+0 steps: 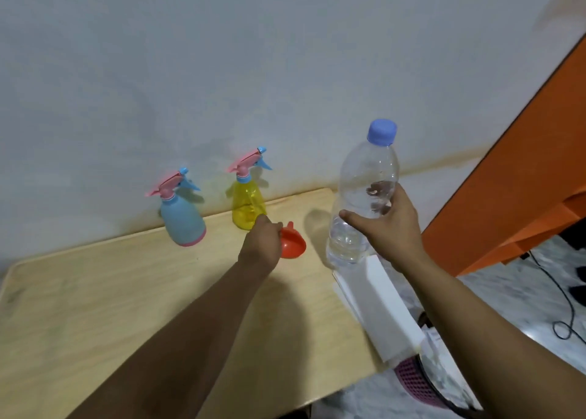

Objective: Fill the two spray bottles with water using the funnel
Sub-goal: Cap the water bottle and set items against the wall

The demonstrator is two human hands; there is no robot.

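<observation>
Blue spray bottle [183, 219] and yellow spray bottle [248, 207] are standing upright at the far edge of the wooden table [95, 307], close against the wall [285, 54], well apart from each other. Both are wearing their pink trigger heads; neither neck is open yet.

Red funnel [293, 244] is lying on the table just in front of the yellow bottle. Left hand [263, 244] is closing its fingers on the funnel's near rim; exact finger placement is hidden behind the hand.

Right hand [388, 225] is wrapping the clear water bottle [364, 196] around its middle, thumb in front, fingers behind. The blue cap [382, 132] is on. Water is filling only the lower part.

Risks, as judged:
- Left knuckles are sitting nearly against the yellow bottle; lifting the funnel carelessly is likely to tip it.
- The water bottle is thin and soft; squeezing once uncapped is likely to spurt water.
- Pouring before the trigger heads come off is going nowhere.

Room: the water bottle is hovering at the table's right edge, beside a white box [380, 304] overhanging it. Floor, a cable [567, 307] and a pink basket [415, 383] are lying below. Open tabletop is stretching left and toward the person.
</observation>
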